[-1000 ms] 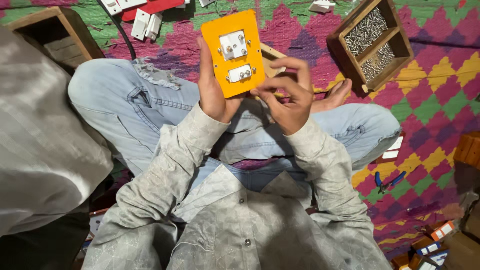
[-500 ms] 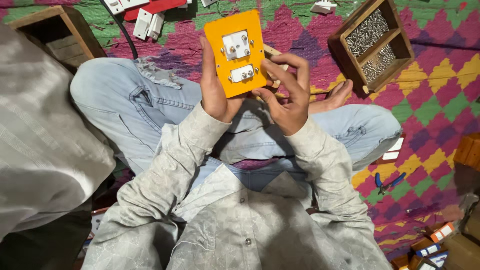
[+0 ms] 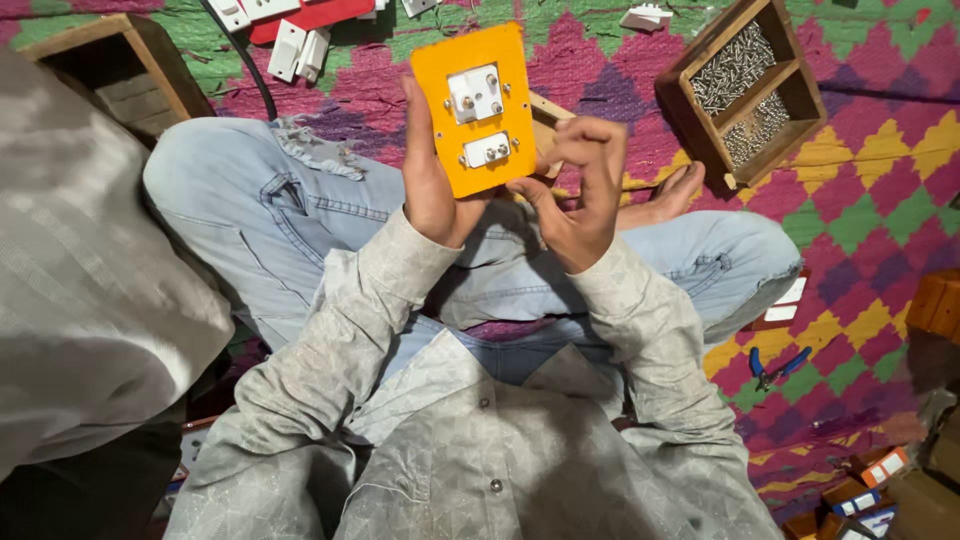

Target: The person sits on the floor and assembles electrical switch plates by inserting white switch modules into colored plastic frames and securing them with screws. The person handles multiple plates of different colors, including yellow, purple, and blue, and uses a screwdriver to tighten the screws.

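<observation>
The left hand (image 3: 432, 180) grips an orange switch plate (image 3: 483, 108) by its left edge and holds it upright above the lap, back side toward the face, so the two white modules (image 3: 475, 93) and their small brass screws can be seen well. The right hand (image 3: 580, 195) is curled beside the lower right corner of the plate, fingers pinched together; I cannot tell if it holds a small part. The person sits cross-legged on a colourful zigzag mat (image 3: 880, 190). A wooden box of screws (image 3: 745, 85) stands near on the right, within easy reach. Blue-handled pliers (image 3: 775, 367) lie on the mat beside the right knee. More white switch parts (image 3: 300, 45) lie ahead.
</observation>
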